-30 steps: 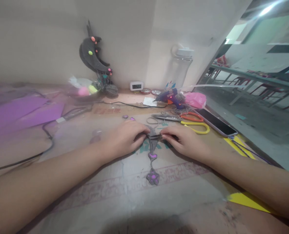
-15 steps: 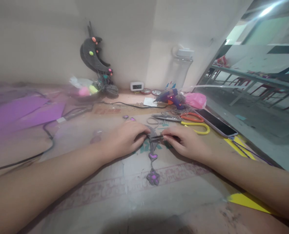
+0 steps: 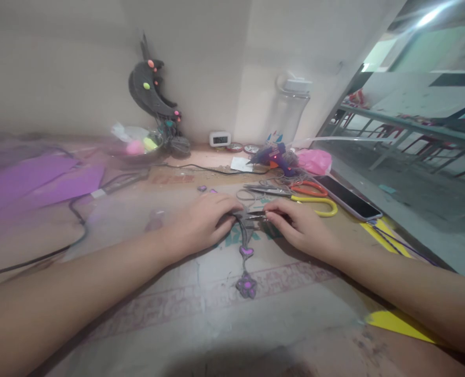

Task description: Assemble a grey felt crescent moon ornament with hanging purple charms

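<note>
Left hand: pinched on the top of the charm.
Right hand: pinched on a small pointed tool, its tips at the charm.
Charm: gray, between the hands; its purple heart and flower lie on the surface.
Scissors: behind the right hand, near the phone.
Clock: back by the wall.

Single view, worn on the head, facing forward and down over the tabletop, which spreads across the lower frame. Forearms run in from both lower corners, so the lens sits above and behind them; left hand and right hand fall near frame centre, within arm's reach. Wall faces the lens across upper left and middle. Upper right looks past it to a farther table, well back.
</note>
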A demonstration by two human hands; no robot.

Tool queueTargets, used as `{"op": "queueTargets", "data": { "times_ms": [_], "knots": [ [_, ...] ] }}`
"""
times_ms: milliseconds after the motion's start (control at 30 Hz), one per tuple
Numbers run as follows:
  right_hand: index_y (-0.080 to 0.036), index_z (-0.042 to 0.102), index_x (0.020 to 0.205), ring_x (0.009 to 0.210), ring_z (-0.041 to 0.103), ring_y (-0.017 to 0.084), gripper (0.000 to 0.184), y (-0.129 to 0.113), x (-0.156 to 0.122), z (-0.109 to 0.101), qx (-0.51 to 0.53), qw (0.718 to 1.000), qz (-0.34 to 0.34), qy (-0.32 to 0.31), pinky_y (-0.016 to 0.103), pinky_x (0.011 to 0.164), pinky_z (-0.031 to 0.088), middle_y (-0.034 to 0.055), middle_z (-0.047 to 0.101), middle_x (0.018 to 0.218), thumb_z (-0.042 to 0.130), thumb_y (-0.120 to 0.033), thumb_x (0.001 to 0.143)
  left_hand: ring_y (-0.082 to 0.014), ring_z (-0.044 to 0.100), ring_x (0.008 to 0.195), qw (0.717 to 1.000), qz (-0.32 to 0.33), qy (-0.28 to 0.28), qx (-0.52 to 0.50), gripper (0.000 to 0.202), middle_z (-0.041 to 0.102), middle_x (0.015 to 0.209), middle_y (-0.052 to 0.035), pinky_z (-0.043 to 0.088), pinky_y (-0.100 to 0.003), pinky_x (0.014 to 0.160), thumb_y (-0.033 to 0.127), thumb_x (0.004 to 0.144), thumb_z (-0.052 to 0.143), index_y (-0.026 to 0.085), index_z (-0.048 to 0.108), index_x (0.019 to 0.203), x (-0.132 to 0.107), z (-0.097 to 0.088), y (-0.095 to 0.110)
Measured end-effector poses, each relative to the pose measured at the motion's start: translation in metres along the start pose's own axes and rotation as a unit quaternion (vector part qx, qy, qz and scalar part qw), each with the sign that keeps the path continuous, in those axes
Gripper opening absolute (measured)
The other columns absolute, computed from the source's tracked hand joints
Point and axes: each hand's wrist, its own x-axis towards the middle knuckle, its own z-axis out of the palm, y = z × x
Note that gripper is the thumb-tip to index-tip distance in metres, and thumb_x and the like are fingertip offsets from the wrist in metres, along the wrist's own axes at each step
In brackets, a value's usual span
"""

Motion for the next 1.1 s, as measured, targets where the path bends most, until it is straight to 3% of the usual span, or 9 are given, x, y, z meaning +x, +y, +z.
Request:
{"op": "queueTargets", "data": {
  "times_ms": [200,300,433,533,667,767,867,1000,1100],
  "knots": [
    [-0.019,0.051,0.130,0.111,0.062,0.025,0.035,0.013,0.004,0.007,0.016,0.998,0.042,0.037,0.040,0.094,0.049,0.0122,0.063,0.125,0.041,-0.021,0.097,-0.0321,0.050,0.126,0.996,-0.068,-0.027,0.047,0.038,0.060,0.130,-0.0153,0.038,-0.052,0.107,0.026,0.091,0.056,0.014,0.056,0.127,0.006,-0.002,0.003],
    [-0.020,0.046,0.135,0.114,0.058,0.027,0.041,0.020,0.007,0.010,0.014,0.999,0.027,0.032,0.046,0.097,0.047,0.0139,0.058,0.127,0.043,-0.018,0.095,-0.0316,0.054,0.119,0.997,-0.064,-0.030,0.040,0.034,0.063,0.122,-0.0141,0.040,-0.052,0.103,0.030,0.092,0.058,0.015,0.058,0.123,0.007,0.000,0.000],
    [-0.020,0.054,0.127,0.118,0.054,0.028,0.032,0.018,0.009,0.004,0.009,0.997,-0.013,0.076,0.049,0.101,0.043,0.0149,0.056,0.123,0.049,-0.025,0.095,-0.0249,0.056,0.114,0.998,-0.045,0.020,-0.028,0.033,0.060,0.121,-0.0099,0.046,-0.045,0.099,0.022,0.093,0.056,0.020,0.054,0.126,0.004,0.001,-0.001],
    [-0.019,0.061,0.117,0.109,0.058,0.026,0.026,0.005,0.010,-0.003,0.036,0.997,-0.011,0.069,0.042,0.094,0.046,0.0122,0.062,0.113,0.051,-0.030,0.096,-0.0202,0.056,0.112,0.992,-0.033,0.086,-0.085,0.032,0.056,0.121,-0.0086,0.047,-0.039,0.098,0.016,0.095,0.052,0.021,0.053,0.127,0.000,-0.004,0.005],
    [-0.019,0.064,0.084,0.074,0.061,0.017,0.024,-0.012,0.015,-0.006,0.115,0.991,0.055,-0.033,0.028,0.067,0.046,0.0021,0.066,0.079,0.049,-0.034,0.096,-0.0207,0.056,0.112,0.982,-0.029,0.160,-0.099,0.032,0.059,0.117,-0.0069,0.048,-0.038,0.097,0.021,0.095,0.054,0.025,0.054,0.127,-0.003,-0.010,0.013],
    [-0.019,0.055,0.069,0.059,0.054,0.012,0.033,-0.017,0.021,-0.002,0.194,0.974,0.098,-0.058,0.024,0.056,0.040,-0.0023,0.057,0.063,0.049,-0.037,0.095,-0.0198,0.058,0.107,0.967,-0.083,0.200,-0.133,0.035,0.060,0.119,-0.0063,0.049,-0.038,0.094,0.027,0.094,0.057,0.025,0.053,0.129,-0.003,-0.009,0.013],
    [-0.018,0.055,0.071,0.057,0.054,0.012,0.032,-0.020,0.027,0.005,0.297,0.943,0.135,-0.067,0.024,0.055,0.042,-0.0025,0.056,0.061,0.049,-0.040,0.094,-0.0192,0.061,0.105,0.923,-0.160,0.243,-0.250,0.052,0.059,0.123,-0.0095,0.052,-0.036,0.091,0.032,0.090,0.062,0.022,0.043,0.137,0.001,-0.005,0.007],
    [-0.019,0.057,0.082,0.055,0.056,0.011,0.028,-0.022,0.026,0.012,0.397,0.901,0.177,-0.015,0.023,0.054,0.045,-0.0029,0.058,0.060,0.055,-0.045,0.090,-0.0227,0.062,0.110,0.896,-0.186,0.180,-0.362,0.044,0.064,0.122,-0.0121,0.053,-0.036,0.091,0.038,0.089,0.061,0.017,0.051,0.127,0.008,-0.001,-0.001],
    [-0.020,0.057,0.084,0.056,0.057,0.011,0.026,-0.024,0.023,0.014,0.416,0.892,0.173,0.039,0.023,0.055,0.047,-0.0033,0.060,0.062,0.064,-0.045,0.084,-0.0228,0.067,0.101,0.890,-0.217,0.144,-0.374,0.038,0.070,0.113,-0.0106,0.055,-0.036,0.085,0.041,0.090,0.058,0.016,0.058,0.119,0.011,-0.002,-0.004]
  ]
}}
